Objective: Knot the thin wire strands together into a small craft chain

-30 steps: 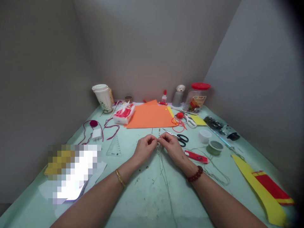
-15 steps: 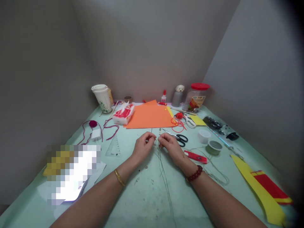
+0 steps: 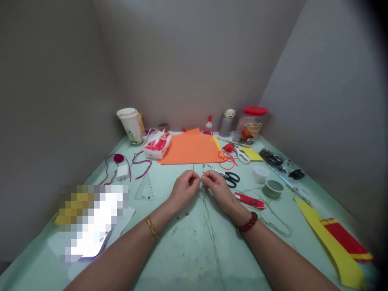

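Thin green cords (image 3: 210, 230) run from between my hands down the middle of the table toward the front edge. My left hand (image 3: 185, 186) is closed in a pinch on a cord. Close beside it on the right, my right hand (image 3: 216, 188) pinches the cords too, its fingertips almost touching the left ones. A small beaded piece (image 3: 203, 166) shows just beyond the fingertips. Black-handled scissors (image 3: 232, 177) lie right behind my right hand, blades pointing left. The exact crossing of the cords is hidden by the fingers.
Orange paper (image 3: 190, 149) and a tissue pack (image 3: 158, 145) lie at the back. A set square (image 3: 145, 189) is left of my hands. Rightward are a red cutter (image 3: 250, 200), a green cord spool (image 3: 273, 189), a white tub (image 3: 260, 174) and yellow paper (image 3: 329, 242). A cup (image 3: 131, 126) stands back left.
My left hand has moved slightly right, so its fingertips are nearer to those of my right hand. My right hand has barely shifted.
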